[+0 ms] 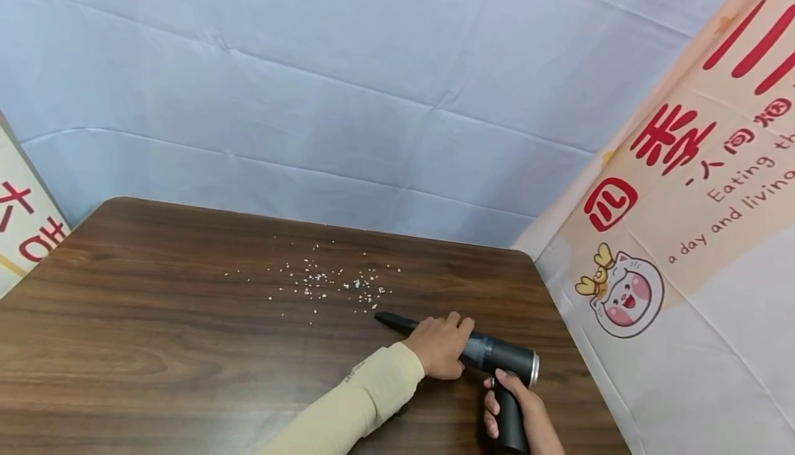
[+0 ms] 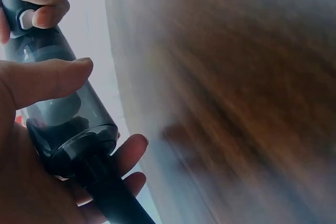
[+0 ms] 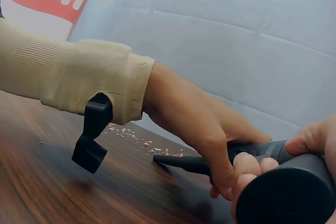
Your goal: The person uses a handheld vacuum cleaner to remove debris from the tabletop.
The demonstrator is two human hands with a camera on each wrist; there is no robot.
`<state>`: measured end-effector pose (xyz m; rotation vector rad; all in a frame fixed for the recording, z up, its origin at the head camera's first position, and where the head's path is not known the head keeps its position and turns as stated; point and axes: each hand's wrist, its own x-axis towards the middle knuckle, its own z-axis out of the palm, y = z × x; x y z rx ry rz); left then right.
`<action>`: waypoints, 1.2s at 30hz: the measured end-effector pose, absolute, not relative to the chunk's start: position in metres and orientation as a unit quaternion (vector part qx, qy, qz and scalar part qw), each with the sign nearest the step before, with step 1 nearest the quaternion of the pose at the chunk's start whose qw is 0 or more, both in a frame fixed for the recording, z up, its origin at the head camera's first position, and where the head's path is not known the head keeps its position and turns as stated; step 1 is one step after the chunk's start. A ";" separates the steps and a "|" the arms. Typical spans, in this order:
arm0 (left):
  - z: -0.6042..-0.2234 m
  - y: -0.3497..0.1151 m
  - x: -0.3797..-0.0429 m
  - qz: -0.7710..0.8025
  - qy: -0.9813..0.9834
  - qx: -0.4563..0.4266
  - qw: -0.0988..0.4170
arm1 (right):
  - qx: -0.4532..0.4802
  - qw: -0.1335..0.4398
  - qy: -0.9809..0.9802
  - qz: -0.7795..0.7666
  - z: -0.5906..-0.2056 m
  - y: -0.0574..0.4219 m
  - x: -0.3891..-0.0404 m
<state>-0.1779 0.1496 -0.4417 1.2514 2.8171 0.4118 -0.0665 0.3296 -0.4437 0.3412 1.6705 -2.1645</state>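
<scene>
A black handheld vacuum cleaner [image 1: 506, 356] is held low over the brown table [image 1: 155, 344], its flat narrow nozzle [image 1: 395, 322] pointing left. My left hand [image 1: 442, 346] wraps over the front of its body, just behind the nozzle. In the left wrist view, my left thumb and fingers go around the clear dust cup [image 2: 92, 106]. My right hand [image 1: 528, 407] grips the handle, with the thumb up near the body. Small pale crumbs [image 1: 307, 292] lie scattered beyond and left of the nozzle tip. The right wrist view shows the handle's round dark end [image 3: 286, 192] up close.
A pale cloth wall [image 1: 310, 96] stands behind the table's far edge. On the right hangs a printed banner [image 1: 702, 234] with red characters and a cartoon face. Another printed panel [image 1: 25, 220] shows at the left. A black strap piece [image 3: 94, 135] hangs from my left sleeve.
</scene>
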 end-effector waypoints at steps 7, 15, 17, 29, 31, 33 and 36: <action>-0.442 0.145 -0.182 0.143 0.906 0.398 0.016 | 0.148 0.179 0.594 -0.770 -0.445 0.321 -0.069; -0.443 0.141 -0.185 0.152 0.907 0.393 0.014 | 0.168 0.165 0.604 -0.761 -0.447 0.311 -0.073; -0.443 0.140 -0.186 0.155 0.906 0.394 0.017 | 0.171 0.158 0.605 -0.761 -0.448 0.309 -0.073; -0.448 0.139 -0.193 0.166 0.900 0.402 0.010 | 0.185 0.103 0.599 -0.772 -0.451 0.293 -0.072; -0.448 0.139 -0.194 0.170 0.900 0.401 0.010 | 0.183 0.095 0.591 -0.780 -0.452 0.290 -0.073; -0.447 0.139 -0.195 0.174 0.900 0.398 0.012 | 0.180 0.084 0.581 -0.790 -0.453 0.288 -0.073; -0.447 0.139 -0.196 0.176 0.901 0.397 0.012 | 0.176 0.066 0.568 -0.801 -0.454 0.284 -0.073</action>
